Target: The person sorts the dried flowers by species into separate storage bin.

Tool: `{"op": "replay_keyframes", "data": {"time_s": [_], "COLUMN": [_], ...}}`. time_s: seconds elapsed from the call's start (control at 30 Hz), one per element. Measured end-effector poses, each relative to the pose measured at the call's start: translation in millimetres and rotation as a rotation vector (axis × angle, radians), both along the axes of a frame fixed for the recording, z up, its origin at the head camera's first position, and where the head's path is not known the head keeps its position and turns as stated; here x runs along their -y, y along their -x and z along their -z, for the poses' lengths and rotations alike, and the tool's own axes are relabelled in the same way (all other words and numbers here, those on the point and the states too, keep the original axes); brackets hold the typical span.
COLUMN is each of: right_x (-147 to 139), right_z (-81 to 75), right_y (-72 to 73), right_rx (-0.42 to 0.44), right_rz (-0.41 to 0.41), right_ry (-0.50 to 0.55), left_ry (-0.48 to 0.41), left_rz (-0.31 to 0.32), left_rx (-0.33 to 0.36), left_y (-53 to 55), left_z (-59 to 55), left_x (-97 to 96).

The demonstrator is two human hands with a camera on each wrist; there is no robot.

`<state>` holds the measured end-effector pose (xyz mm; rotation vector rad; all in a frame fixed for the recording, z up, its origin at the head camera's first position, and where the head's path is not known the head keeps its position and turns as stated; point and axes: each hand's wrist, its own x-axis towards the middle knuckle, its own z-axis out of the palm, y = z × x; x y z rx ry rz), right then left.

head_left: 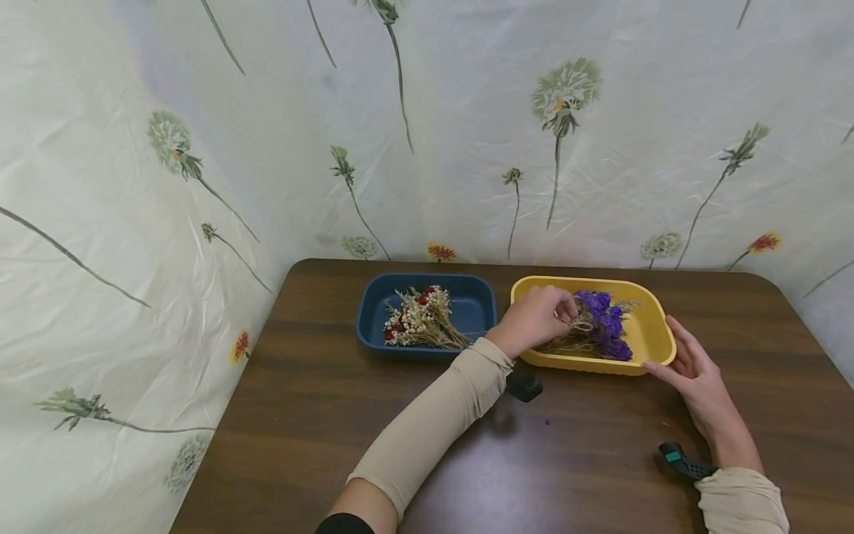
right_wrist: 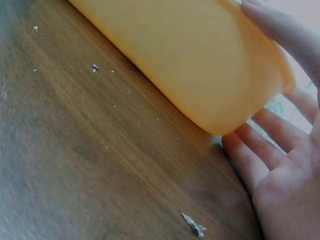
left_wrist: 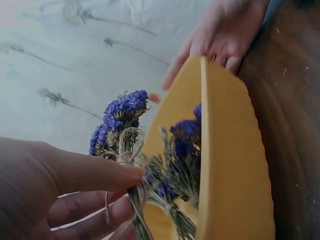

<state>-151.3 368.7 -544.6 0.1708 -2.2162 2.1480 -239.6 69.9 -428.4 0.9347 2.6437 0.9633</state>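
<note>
My left hand point(head_left: 534, 320) reaches over the yellow tray point(head_left: 644, 334) and pinches a tied bunch of purple dried flowers point(left_wrist: 120, 117) between thumb and fingers. In the left wrist view, twine loops round the stems at the thumb tip. More purple dried flowers point(left_wrist: 185, 135) lie inside that tray, partly hidden behind its wall. At the tray's right end, my right hand point(head_left: 700, 378) holds the corner, its thumb at the front rim and its fingers round the end. The right wrist view shows those fingers point(right_wrist: 272, 130) against the tray's outer side.
Left of the yellow tray stands a blue tray point(head_left: 475, 304) with bunches of white and red dried flowers point(head_left: 423, 319). Both trays sit near the back edge of a brown wooden table point(head_left: 320, 415). Small dried bits point(right_wrist: 194, 225) are scattered on the tabletop. A flower-print cloth point(head_left: 454, 163) hangs behind.
</note>
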Motion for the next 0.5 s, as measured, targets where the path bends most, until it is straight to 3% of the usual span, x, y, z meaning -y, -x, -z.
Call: {"op": "replay_keyframes", "data": {"time_s": [0.27,0.5], "right_x": [-0.9,0.0], "right_z": [-0.2,-0.7], "right_y": [0.1,0.5], "right_rx": [0.011,0.005], "right_rz": [0.013,0.015], "right_ry": [-0.002,-0.007], "left_ry": [0.115,0.221], "left_rz": [-0.083,-0.121], "left_rx": [-0.002,-0.081], "left_y": [16.9,28.3], "left_z": [11.9,22.5], "left_x": [-14.6,-17.1]}}
